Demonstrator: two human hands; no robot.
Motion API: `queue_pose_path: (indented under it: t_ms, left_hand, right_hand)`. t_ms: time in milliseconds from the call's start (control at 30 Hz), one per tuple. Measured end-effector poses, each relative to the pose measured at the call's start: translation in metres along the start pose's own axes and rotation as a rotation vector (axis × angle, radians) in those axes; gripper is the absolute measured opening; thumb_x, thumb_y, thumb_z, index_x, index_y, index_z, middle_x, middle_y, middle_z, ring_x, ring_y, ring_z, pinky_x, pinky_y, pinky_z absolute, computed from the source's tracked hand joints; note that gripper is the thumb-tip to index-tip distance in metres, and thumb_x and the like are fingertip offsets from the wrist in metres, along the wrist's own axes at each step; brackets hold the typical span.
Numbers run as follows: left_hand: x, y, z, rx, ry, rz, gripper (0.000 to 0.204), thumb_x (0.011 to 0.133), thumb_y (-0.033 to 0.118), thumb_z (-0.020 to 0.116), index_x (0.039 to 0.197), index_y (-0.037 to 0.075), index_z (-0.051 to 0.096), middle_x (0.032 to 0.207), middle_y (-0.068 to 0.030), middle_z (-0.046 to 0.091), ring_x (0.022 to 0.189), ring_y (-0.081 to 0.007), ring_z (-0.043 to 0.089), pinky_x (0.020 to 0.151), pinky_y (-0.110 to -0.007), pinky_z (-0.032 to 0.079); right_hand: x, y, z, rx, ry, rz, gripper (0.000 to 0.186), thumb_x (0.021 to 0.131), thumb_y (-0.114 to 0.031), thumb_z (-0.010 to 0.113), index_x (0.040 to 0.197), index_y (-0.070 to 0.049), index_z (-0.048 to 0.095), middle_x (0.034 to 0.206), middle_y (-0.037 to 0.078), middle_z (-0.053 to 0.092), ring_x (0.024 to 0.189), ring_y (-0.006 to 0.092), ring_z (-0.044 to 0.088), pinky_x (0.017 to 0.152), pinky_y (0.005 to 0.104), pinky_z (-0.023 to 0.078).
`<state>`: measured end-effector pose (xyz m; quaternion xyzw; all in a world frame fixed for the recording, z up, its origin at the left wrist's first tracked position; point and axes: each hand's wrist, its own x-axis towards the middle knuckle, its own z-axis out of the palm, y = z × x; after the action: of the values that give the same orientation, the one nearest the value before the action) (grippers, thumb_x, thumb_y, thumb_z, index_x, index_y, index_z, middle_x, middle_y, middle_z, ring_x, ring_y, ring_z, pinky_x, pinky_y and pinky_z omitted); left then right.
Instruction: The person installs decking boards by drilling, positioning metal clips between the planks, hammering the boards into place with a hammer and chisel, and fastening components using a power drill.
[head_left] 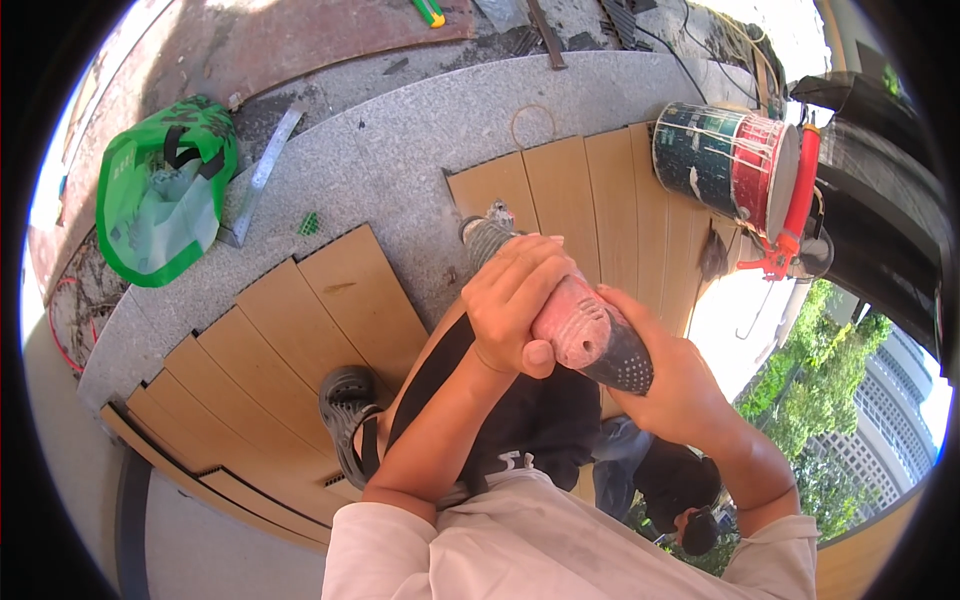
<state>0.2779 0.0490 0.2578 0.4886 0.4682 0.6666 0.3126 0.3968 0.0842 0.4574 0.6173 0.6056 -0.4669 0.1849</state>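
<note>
Both my hands hold a dusty power tool [580, 322] with a faded red body, a dark rear end full of small holes, and a grey, dirt-caked front. My left hand [515, 300] is closed around its body, thumb beside the red casing. My right hand [665, 378] wraps the dark rear end, with its fingers partly hidden. The tool is in front of my lap, above tan boards [375, 295]. What its front end carries is too small and dirty to make out.
More tan boards [605, 195] lie ahead on grey stone [400, 130]. A paint-streaked bucket [705, 160] and a red caulking gun [800, 195] stand at right. A green bag [165, 190] and metal straightedge [268, 170] lie left. A green-handled knife [430, 12] is far off; another person [675, 485] is nearby.
</note>
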Motion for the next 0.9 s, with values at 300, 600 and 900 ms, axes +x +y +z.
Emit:
queue_pose_path:
  t_ms: [300,600,900]
  left_hand:
    - [-0.001,-0.007,0.003,-0.039,0.073,-0.018,0.078,0.103,0.061,0.029,0.093,-0.006,0.068,0.089,-0.023,0.069,0.086,-0.0441,0.071,0.082,-0.051,0.058]
    - [0.0,-0.011,0.005,-0.015,0.086,-0.014,0.078,0.103,0.06,0.029,0.093,-0.007,0.068,0.089,-0.0239,0.069,0.086,-0.0443,0.071,0.082,-0.051,0.059]
    - [-0.007,-0.02,0.002,0.037,0.067,-0.003,0.082,0.106,0.057,0.023,0.093,-0.008,0.07,0.09,-0.0267,0.072,0.085,-0.0426,0.074,0.086,-0.05,0.06]
  right_hand:
    - [0.007,-0.011,-0.006,-0.022,-0.03,0.08,0.074,0.085,-0.005,0.074,0.152,-0.01,0.043,0.124,0.025,0.067,0.116,0.0431,0.068,0.096,0.0413,0.053]
    - [0.012,0.0,-0.002,-0.009,0.021,-0.02,0.077,0.084,-0.01,0.073,0.154,-0.017,0.041,0.11,0.026,0.071,0.104,0.0488,0.067,0.086,0.0499,0.054]
    - [0.021,0.002,0.003,-0.025,0.006,0.0,0.074,0.086,-0.012,0.072,0.153,-0.016,0.041,0.107,0.027,0.071,0.102,0.0485,0.067,0.085,0.0498,0.053]
